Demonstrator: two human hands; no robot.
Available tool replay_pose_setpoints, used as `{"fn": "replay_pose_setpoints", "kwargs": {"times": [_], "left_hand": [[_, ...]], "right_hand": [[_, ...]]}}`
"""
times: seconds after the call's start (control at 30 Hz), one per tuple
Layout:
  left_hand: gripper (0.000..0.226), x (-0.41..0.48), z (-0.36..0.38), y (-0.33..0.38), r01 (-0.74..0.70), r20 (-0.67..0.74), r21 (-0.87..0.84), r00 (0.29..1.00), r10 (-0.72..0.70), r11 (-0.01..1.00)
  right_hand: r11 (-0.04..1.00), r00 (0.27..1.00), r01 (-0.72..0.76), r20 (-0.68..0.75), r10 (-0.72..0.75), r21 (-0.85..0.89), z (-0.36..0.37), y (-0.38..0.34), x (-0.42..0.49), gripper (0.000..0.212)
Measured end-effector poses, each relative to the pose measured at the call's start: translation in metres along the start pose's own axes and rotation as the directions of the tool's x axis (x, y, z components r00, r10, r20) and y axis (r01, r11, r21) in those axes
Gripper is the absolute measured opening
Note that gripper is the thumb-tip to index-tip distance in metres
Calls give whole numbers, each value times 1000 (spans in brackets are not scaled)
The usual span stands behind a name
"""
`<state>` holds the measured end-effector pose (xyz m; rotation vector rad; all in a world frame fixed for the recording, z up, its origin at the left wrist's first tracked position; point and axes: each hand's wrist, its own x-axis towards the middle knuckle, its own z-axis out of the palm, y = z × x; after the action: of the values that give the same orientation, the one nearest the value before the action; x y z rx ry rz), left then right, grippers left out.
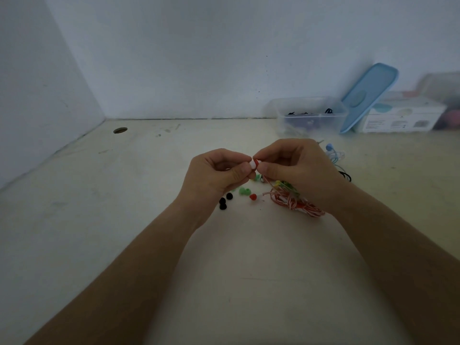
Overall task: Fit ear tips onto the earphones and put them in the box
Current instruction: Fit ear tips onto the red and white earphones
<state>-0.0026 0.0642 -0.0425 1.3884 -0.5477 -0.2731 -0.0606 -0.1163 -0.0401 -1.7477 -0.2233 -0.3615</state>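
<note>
Earphone: a small white and red earphone (254,163) was held between the two hands, above the table; which part was the ear tip could not be told.
Left hand: the left hand (219,173) pinched the white end of the earphone with thumb and forefinger, the other fingers curled in.
Right hand: the right hand (296,168) pinched the red end from the other side, fingertips almost touching those of the left hand.
Cable: a thin red and white cable (296,204) ran down from the earphone to a loose coil on the table, partly under the right wrist.
Ear tips: a red ear tip (253,196), green ear tips (244,191) and black ear tips (225,200) lay on the table just below the left hand, small, rounded and soft-looking.
Box: the clear plastic box (311,115) stood open at the back right, against the wall, well apart from the hands, with dark cables inside.
Lid: a blue lid (368,95) with rounded corners leaned tilted between the box and a white carton (403,115).
Other earphones: a light blue earphone (334,153) with its wire lay behind the right hand.
Surface: the table (149,207) was pale cream, smooth and a little stained, with a round hole (120,130) near its far left corner.
Room: plain white walls (199,58) met at a corner on the left; the light was dim.
</note>
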Motion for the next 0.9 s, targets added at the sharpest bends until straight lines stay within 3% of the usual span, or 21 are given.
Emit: {"fn": "replay_pose_setpoints", "kwargs": {"times": [0.3, 0.63, 0.9], "left_hand": [[21, 0, -1, 3, 59, 33, -78, 998, -57, 995], [20, 1, -2, 0, 57, 21, -36, 998, -56, 998], [18, 0, 0, 0, 67, 36, -89, 997, -64, 994]], "right_hand": [[1000, 1000, -19, 16, 19, 1, 0, -2, 0, 17], [997, 999, 38, 3, -37, -62, 3, -1, -1, 14], [1000, 1000, 13, 20, -13, 9, 2, -2, -1, 18]]}}
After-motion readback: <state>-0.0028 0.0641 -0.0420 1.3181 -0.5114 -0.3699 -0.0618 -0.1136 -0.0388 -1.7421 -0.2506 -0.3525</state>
